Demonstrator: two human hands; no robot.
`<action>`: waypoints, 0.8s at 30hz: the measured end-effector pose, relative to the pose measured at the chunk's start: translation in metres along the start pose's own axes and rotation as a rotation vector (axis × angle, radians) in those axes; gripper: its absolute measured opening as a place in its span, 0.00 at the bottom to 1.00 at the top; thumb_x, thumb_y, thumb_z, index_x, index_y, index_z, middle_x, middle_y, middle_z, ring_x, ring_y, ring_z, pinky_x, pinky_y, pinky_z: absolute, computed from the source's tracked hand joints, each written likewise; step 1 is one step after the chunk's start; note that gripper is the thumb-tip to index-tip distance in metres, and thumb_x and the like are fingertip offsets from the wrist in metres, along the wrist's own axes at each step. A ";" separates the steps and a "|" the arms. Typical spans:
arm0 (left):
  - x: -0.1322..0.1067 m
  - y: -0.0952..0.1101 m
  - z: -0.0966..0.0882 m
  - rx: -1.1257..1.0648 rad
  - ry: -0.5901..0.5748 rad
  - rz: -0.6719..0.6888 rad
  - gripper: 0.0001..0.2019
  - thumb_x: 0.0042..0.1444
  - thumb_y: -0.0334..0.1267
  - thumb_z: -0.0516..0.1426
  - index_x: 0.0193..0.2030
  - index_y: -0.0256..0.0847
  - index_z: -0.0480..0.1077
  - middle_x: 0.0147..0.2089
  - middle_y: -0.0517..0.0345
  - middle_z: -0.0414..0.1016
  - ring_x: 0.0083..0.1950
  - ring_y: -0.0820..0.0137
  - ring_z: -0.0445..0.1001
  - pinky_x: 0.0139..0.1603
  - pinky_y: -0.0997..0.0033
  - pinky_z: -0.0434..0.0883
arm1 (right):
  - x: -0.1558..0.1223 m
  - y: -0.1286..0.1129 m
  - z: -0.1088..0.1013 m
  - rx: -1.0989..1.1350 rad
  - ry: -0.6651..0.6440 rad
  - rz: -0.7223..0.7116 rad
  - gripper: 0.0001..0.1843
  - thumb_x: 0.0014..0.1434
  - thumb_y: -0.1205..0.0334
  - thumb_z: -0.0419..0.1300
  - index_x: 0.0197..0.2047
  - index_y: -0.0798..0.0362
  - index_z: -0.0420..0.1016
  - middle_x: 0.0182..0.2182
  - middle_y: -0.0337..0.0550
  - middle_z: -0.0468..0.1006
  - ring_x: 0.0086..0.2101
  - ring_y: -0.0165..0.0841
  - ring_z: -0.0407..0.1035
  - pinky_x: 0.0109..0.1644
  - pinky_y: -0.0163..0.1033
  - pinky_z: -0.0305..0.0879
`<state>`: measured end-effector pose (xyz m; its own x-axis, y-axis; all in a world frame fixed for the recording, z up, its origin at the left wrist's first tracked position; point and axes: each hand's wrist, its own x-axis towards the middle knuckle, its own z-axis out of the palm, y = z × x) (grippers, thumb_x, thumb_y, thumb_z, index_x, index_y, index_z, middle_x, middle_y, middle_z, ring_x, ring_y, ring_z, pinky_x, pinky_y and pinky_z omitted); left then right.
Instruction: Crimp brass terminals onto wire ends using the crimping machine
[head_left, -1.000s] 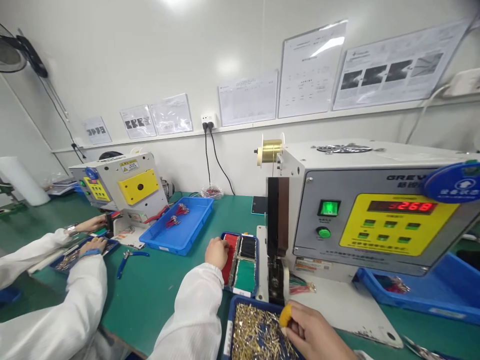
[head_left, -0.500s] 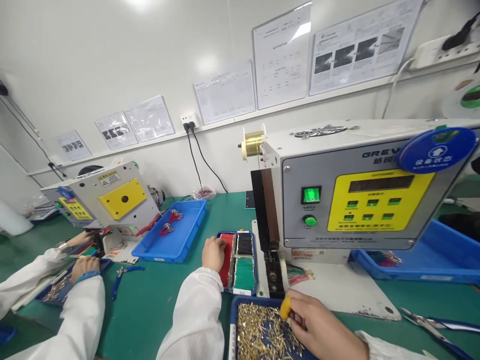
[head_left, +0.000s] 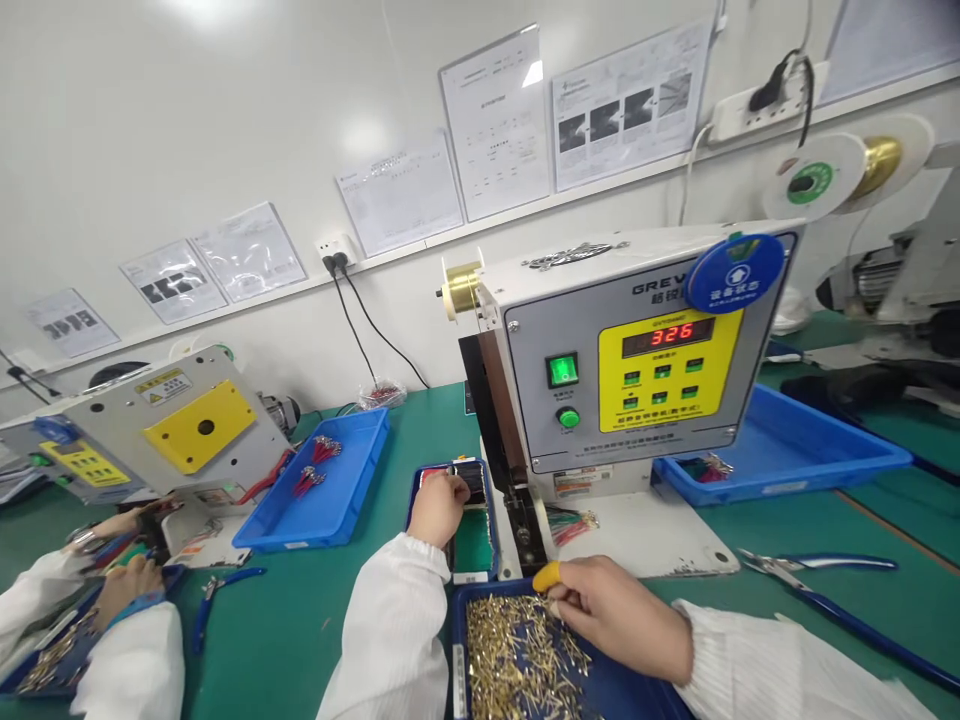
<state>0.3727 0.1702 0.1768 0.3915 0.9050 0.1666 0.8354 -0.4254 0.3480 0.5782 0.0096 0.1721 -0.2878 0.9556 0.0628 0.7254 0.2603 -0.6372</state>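
As the left hand (head_left: 439, 510) curls down onto green-and-black wire bundles (head_left: 474, 545) in a blue plastic tray (head_left: 491, 510), the right hand (head_left: 619, 615), yellow finger cot (head_left: 546, 576) on, pinches just above loose brass terminals (head_left: 517, 650)!

Printed sheets (head_left: 495, 120) hang on the white wall (head_left: 187, 130), above a wall socket (head_left: 335, 250) and a green-topped workbench (head_left: 427, 430).

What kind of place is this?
It looks like a small factory where wires get metal ends. You can see a crimping machine, a tray of brass terminals, a box of coloured wires, and people in white smocks.
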 end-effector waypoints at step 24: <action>-0.018 -0.001 0.020 0.074 -0.006 -0.010 0.09 0.54 0.24 0.52 0.32 0.39 0.72 0.36 0.49 0.75 0.42 0.62 0.70 0.42 0.65 0.64 | 0.033 -0.011 -0.043 0.074 -0.175 -0.030 0.04 0.54 0.70 0.55 0.29 0.53 0.68 0.25 0.37 0.75 0.26 0.30 0.68 0.28 0.34 0.59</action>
<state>0.3725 0.1546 0.1555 0.3850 0.9094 0.1573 0.8655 -0.4149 0.2805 0.5875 0.0439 0.2140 -0.4176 0.9074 -0.0476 0.6688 0.2715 -0.6921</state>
